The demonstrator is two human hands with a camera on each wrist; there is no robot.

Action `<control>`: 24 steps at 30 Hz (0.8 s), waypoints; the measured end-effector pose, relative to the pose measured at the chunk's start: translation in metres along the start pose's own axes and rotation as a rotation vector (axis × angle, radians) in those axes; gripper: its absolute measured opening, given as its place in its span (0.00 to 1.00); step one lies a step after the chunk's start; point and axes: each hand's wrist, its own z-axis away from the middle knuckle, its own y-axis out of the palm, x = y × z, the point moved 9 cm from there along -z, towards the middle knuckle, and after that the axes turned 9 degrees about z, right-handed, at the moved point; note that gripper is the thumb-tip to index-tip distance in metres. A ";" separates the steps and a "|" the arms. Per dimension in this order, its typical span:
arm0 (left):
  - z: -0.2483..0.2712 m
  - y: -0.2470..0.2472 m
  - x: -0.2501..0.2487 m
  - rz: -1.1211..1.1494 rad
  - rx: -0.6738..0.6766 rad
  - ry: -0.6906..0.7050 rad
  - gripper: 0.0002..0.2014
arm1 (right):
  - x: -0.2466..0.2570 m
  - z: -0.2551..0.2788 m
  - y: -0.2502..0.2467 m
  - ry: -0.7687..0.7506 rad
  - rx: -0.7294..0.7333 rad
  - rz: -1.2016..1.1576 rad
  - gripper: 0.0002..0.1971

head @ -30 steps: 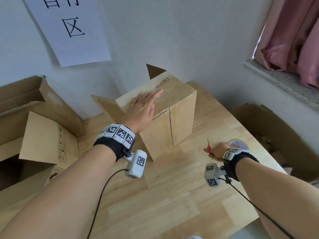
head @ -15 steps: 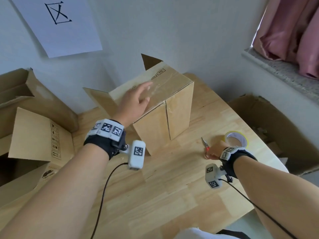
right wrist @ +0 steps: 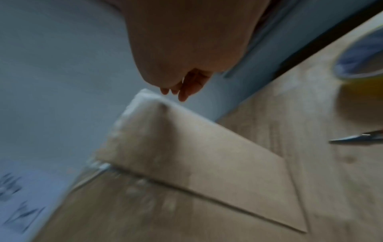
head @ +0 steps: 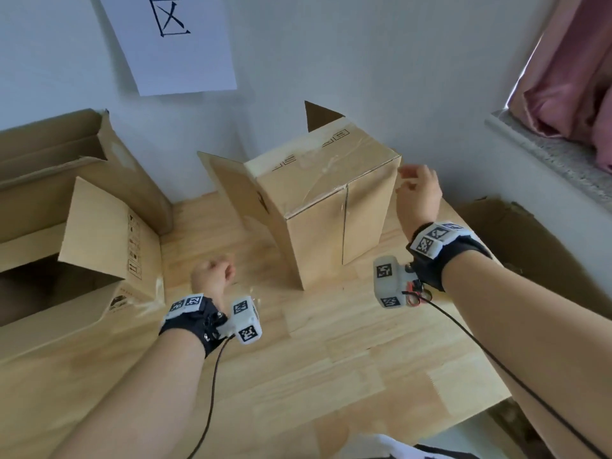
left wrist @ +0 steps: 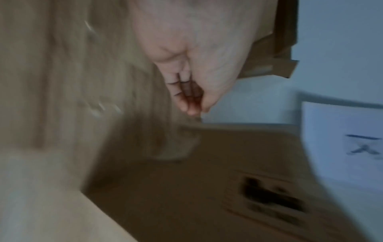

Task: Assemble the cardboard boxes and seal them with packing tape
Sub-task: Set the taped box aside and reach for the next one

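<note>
A tall cardboard box [head: 318, 180] stands on the wooden table [head: 331, 359], its top closed under clear tape and two flaps sticking out at the back and left. My left hand [head: 212, 276] hangs low to the left of the box and holds nothing; in the blurred left wrist view its fingers [left wrist: 192, 98] point down together. My right hand [head: 417, 190] hovers at the box's upper right corner with relaxed, empty fingers [right wrist: 182, 88]. The tape roll [right wrist: 364, 65] and the scissors [right wrist: 356, 139] lie on the table to the right of the box [right wrist: 196, 155].
An open box [head: 99, 233] lies on its side at the left, with a larger open carton [head: 49, 154] behind it. Another carton [head: 530, 253] sits below the table's right edge. A paper sign [head: 172, 44] hangs on the wall.
My left hand came off the box top and dropped toward the table at the left. My right hand let go of the scissors and rose to the box's right top corner.
</note>
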 end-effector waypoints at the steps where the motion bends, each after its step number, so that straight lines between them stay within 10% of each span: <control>1: -0.006 -0.016 0.022 -0.221 0.000 -0.013 0.10 | 0.021 0.005 0.002 -0.090 -0.021 -0.006 0.19; 10: -0.014 -0.047 0.113 -0.847 0.152 -0.044 0.06 | 0.102 0.051 0.052 -0.585 0.080 0.122 0.14; 24: -0.028 -0.035 0.119 -1.065 0.211 -0.069 0.05 | 0.096 0.066 0.065 -0.672 0.101 0.319 0.11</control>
